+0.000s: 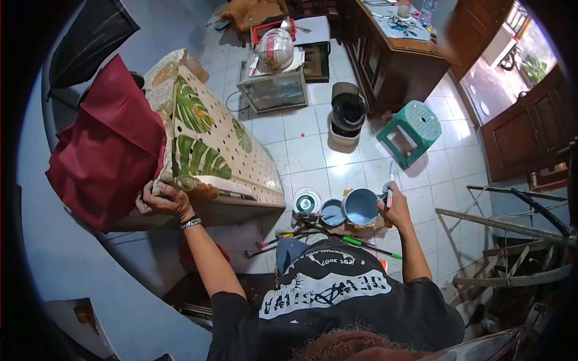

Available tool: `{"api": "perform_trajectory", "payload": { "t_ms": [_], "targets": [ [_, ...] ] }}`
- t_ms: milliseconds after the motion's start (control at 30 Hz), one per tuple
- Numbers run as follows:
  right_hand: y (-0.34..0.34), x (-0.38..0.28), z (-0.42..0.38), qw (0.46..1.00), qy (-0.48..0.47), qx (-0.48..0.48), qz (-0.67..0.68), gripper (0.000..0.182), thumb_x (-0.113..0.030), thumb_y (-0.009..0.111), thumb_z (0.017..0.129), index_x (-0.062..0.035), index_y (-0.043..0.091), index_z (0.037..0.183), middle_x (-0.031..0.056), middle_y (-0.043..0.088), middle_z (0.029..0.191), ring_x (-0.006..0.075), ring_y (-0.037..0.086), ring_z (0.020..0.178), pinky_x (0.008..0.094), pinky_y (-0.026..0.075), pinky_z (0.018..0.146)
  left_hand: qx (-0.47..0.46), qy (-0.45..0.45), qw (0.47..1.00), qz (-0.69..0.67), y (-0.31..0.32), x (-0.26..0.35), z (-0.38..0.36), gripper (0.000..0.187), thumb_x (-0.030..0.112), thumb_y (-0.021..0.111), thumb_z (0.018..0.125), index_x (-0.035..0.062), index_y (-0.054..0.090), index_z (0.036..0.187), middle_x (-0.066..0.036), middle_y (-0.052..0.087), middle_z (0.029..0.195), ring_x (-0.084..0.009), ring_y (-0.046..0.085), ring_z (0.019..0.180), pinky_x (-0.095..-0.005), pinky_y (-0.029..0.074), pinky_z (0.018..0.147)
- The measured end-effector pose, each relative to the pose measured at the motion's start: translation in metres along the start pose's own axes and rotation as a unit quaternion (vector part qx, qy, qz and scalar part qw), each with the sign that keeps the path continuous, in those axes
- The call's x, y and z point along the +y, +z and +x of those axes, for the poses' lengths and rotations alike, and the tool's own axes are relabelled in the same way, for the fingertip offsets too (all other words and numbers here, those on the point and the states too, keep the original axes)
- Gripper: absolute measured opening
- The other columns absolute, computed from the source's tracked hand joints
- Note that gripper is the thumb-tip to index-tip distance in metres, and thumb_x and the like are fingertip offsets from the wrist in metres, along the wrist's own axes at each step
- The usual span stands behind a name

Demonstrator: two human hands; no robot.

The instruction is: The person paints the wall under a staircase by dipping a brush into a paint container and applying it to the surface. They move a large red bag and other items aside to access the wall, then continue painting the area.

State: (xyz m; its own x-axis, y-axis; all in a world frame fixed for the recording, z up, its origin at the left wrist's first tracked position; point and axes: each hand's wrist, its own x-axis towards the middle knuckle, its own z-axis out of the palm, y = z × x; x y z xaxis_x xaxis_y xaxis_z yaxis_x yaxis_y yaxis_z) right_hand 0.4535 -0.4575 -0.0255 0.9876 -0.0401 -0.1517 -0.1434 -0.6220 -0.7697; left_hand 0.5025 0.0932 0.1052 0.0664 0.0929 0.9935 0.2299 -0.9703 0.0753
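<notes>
My left hand [165, 200] is at the lower corner of a cabinet covered in leaf-and-dot patterned sheet [226, 153], its fingers curled against a pale, crumpled edge beside a dark red cloth [111, 150]. What exactly the fingers grip is too small to tell. On the right, my right hand [394, 207] is closed around the handle of a brush [392, 173] that points away from me. Just left of that hand stands a blue-grey bucket [361, 206], with a smaller blue paint container [332, 212] and a white-rimmed tub [306, 203] beside it.
Tools with green and black handles [355, 242] lie near my body. A green stool [412, 129], a black bin [347, 114] and a glass case [277, 90] stand farther out. At the right is a metal frame [506, 225]; a wooden cabinet [385, 66] stands behind.
</notes>
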Motion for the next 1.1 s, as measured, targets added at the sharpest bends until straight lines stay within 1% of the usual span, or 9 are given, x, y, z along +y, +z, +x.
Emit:
{"api": "perform_trajectory", "payload": {
  "t_ms": [167,333,400,567,633,767,800,900,1100],
  "targets": [
    [-0.001,0.0,0.004,1.0,0.013,0.009,0.016,0.04,-0.011,0.075,0.073,-0.0069,0.05,0.104,0.017,0.064,0.075,0.0362,0.067,0.073,0.0415,0.051,0.066,0.01,-0.005,1.0,0.002,0.0,0.001,0.001,0.035,0.037,0.053,0.093,0.0034,0.058,0.1,-0.023,0.049,0.111,-0.0376,0.045,0.108,-0.0518,0.034,0.095],
    [0.01,0.008,0.013,0.999,0.002,0.02,0.027,0.04,-0.009,0.075,0.073,-0.008,0.05,0.103,0.0158,0.064,0.075,0.0349,0.067,0.071,0.041,0.052,0.066,0.0,0.007,1.0,-0.002,0.002,-0.008,-0.003,0.029,0.032,0.051,0.093,0.0043,0.057,0.099,-0.018,0.053,0.108,-0.0361,0.043,0.108,-0.0517,0.033,0.097],
    [0.013,0.006,0.016,0.999,0.0,0.027,0.024,0.04,-0.009,0.075,0.073,-0.0082,0.05,0.104,0.0156,0.064,0.075,0.0347,0.067,0.072,0.041,0.052,0.067,-0.003,0.007,1.0,-0.002,0.001,-0.008,-0.003,0.035,0.037,0.052,0.095,0.0035,0.057,0.1,-0.022,0.047,0.111,-0.0367,0.044,0.108,-0.0506,0.035,0.094],
    [0.028,0.01,0.024,0.999,0.008,0.033,0.034,0.044,-0.012,0.076,0.074,-0.0088,0.049,0.107,0.0174,0.065,0.078,0.0387,0.067,0.075,0.0429,0.052,0.069,-0.005,0.016,1.0,-0.021,0.004,-0.01,-0.001,0.037,0.039,0.049,0.098,0.0036,0.057,0.099,-0.021,0.051,0.103,-0.037,0.045,0.104,-0.0507,0.035,0.093],
    [0.03,0.014,0.022,0.998,0.01,0.052,0.016,0.047,-0.014,0.077,0.074,-0.0098,0.048,0.111,0.0194,0.066,0.08,0.0421,0.067,0.079,0.0453,0.052,0.07,-0.009,0.019,1.0,-0.022,0.002,-0.001,0.002,0.037,0.041,0.046,0.099,0.0053,0.058,0.1,-0.017,0.055,0.101,-0.037,0.046,0.103,-0.0519,0.036,0.093],
    [0.032,-0.004,0.017,0.998,0.019,0.058,0.011,0.05,-0.016,0.077,0.073,-0.0083,0.049,0.113,0.0222,0.067,0.085,0.0436,0.067,0.085,0.0463,0.053,0.073,0.0,0.016,1.0,-0.025,-0.004,0.001,0.003,0.039,0.04,0.049,0.099,0.0026,0.058,0.103,-0.022,0.052,0.107,-0.039,0.046,0.107,-0.053,0.036,0.094],
    [0.036,-0.003,0.018,0.997,0.007,0.081,0.012,0.046,-0.023,0.075,0.074,-0.0085,0.05,0.109,0.0174,0.065,0.079,0.0395,0.067,0.078,0.0439,0.052,0.07,-0.007,0.017,1.0,-0.022,-0.006,0.002,0.004,0.037,0.039,0.05,0.099,0.0026,0.058,0.103,-0.022,0.051,0.108,-0.0391,0.046,0.107,-0.0528,0.036,0.094],
    [0.044,-0.006,0.017,0.995,0.022,0.096,0.03,0.046,-0.025,0.074,0.074,-0.0083,0.05,0.11,0.0176,0.066,0.08,0.0398,0.067,0.079,0.0436,0.052,0.072,-0.025,0.033,0.999,-0.009,-0.013,0.003,0.008,0.034,0.036,0.053,0.099,0.0025,0.059,0.105,-0.023,0.051,0.111,-0.0393,0.049,0.106,-0.0522,0.039,0.092],
    [0.068,-0.027,0.016,0.986,0.042,0.159,0.03,0.046,-0.016,0.077,0.073,-0.0083,0.05,0.109,0.0194,0.065,0.081,0.0402,0.066,0.078,0.0441,0.051,0.069,-0.051,-0.001,0.997,-0.064,-0.012,-0.007,0.002,0.038,0.036,0.062,0.094,0.0006,0.06,0.107,-0.021,0.055,0.111,-0.04,0.046,0.11,-0.0519,0.037,0.097]
  ]
}}
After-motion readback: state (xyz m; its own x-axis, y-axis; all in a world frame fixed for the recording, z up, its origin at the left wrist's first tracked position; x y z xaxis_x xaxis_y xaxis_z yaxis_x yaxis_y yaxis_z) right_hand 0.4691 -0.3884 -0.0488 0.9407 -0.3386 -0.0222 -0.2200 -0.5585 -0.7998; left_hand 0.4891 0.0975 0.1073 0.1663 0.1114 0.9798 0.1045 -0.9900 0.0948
